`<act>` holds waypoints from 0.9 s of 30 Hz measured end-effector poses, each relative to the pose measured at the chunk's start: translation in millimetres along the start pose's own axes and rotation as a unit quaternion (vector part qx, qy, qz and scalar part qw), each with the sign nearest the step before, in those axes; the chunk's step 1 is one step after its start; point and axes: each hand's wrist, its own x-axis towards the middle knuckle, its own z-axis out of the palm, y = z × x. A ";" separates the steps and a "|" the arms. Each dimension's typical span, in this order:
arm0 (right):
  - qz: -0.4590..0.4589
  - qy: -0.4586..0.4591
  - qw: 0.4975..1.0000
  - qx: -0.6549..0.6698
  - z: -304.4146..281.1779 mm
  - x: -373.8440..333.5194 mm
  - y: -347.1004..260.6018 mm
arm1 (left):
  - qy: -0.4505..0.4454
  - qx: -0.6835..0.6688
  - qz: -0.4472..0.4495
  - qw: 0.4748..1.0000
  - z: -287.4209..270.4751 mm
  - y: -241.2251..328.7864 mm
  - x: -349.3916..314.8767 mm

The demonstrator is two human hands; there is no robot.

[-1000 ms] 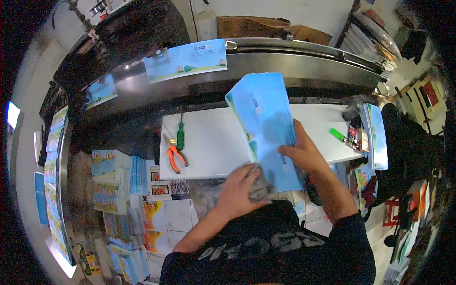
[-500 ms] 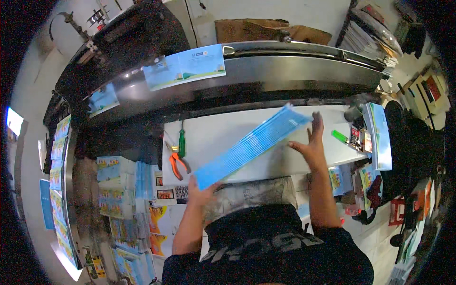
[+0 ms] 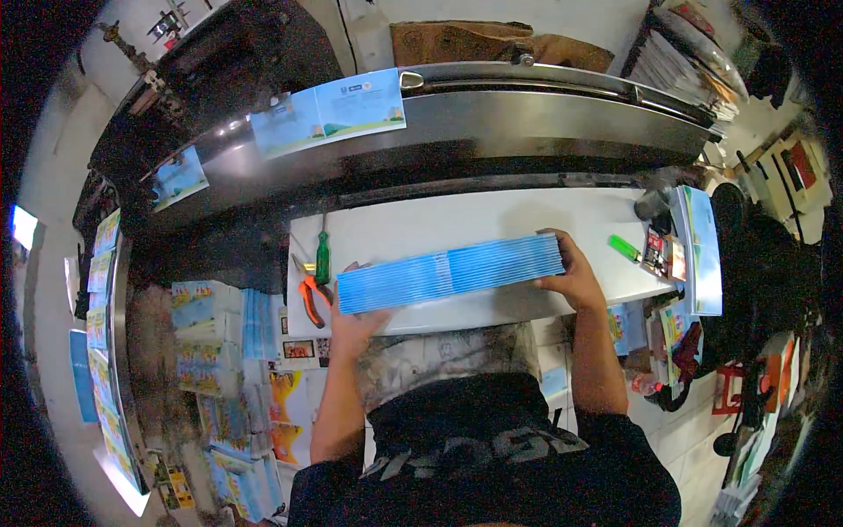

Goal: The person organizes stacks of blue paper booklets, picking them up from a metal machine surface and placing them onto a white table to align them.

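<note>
A stack of thin blue booklets (image 3: 450, 270) is held over the white tabletop (image 3: 430, 218), its layered edges facing up and its right end tipped slightly away. My left hand (image 3: 354, 323) grips the left end, with the fingers partly behind the stack. Around the right end closes my right hand (image 3: 574, 272), thumb on the near side and fingers at the far corner. Just left of the stack lie orange-handled pliers (image 3: 313, 299) and a green-handled screwdriver (image 3: 323, 260).
A metal machine bar (image 3: 492, 123) with printed blue sheets (image 3: 360, 108) runs behind the table. At the table's right are a green-handled tool (image 3: 624, 247), a dark cup (image 3: 652, 205) and a pile of printed sheets (image 3: 701, 250). More booklet stacks (image 3: 207, 321) stand at the left.
The stack has turned from a steep diagonal to nearly level, its right end coming down. My right hand, open and apart from it before, has closed on that end.
</note>
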 end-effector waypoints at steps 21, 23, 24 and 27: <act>-0.019 -0.072 0.990 0.121 -25.6 -2.8 32.1 | 0.029 -0.041 -0.018 0.999 15.4 12.2 -3.4; -0.010 0.007 0.993 0.116 -20.1 -3.9 34.0 | 0.026 -0.038 -0.019 0.999 15.3 10.2 -3.1; -0.011 0.008 0.993 0.115 -20.7 -3.0 36.9 | 0.037 -0.009 -0.052 0.998 12.6 8.3 -2.1; 0.008 0.030 0.985 0.167 -18.8 1.7 36.4 | 0.061 0.041 -0.087 0.993 12.2 8.1 -0.9</act>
